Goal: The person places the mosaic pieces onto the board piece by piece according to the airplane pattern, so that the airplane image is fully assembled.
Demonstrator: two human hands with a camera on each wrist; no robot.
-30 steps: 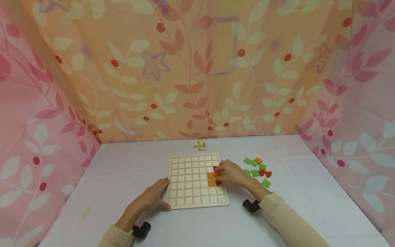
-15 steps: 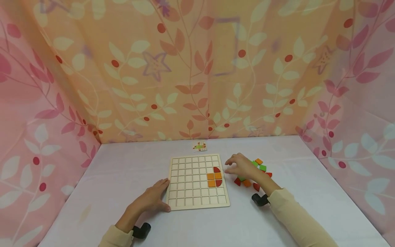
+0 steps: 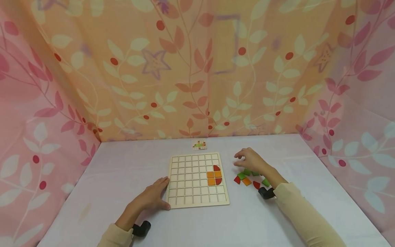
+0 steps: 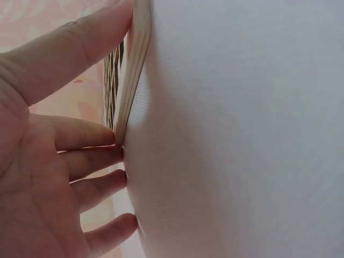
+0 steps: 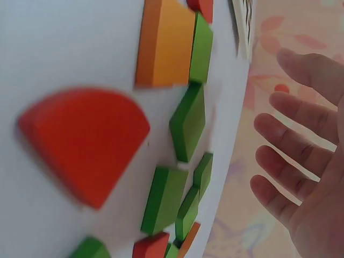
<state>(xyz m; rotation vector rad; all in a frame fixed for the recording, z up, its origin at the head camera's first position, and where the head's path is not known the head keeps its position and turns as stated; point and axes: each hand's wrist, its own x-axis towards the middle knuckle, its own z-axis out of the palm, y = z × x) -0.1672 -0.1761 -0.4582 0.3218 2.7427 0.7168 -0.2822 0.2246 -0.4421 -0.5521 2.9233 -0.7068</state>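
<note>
My left hand [image 3: 152,197] rests against the left edge of a pale wooden grid board [image 3: 188,185]. In the left wrist view its thumb and fingertips touch the board's side [image 4: 135,70]. Three orange square tiles [image 3: 211,175] sit in the right-hand cells, with red quarter-round tiles [image 3: 217,168] above and below them. Right of the board, my right hand [image 3: 252,161] hovers empty over loose tiles, its fingers loosely bent. The right wrist view shows a red quarter-round tile [image 5: 88,142], an orange square tile [image 5: 169,43] and several green tiles [image 5: 188,123] lying beneath it; the hand hides some tiles in the head view.
A small pattern card [image 3: 199,144] lies behind the board on the white-covered table [image 3: 92,178]. A flowered curtain [image 3: 197,68] stands behind and on both sides. Black wrist mounts [image 3: 142,228] stick out from both wrists.
My right hand has let go of an orange tile on the board and moved off to the right, over the loose tiles. My left hand has stayed at the board's edge.
</note>
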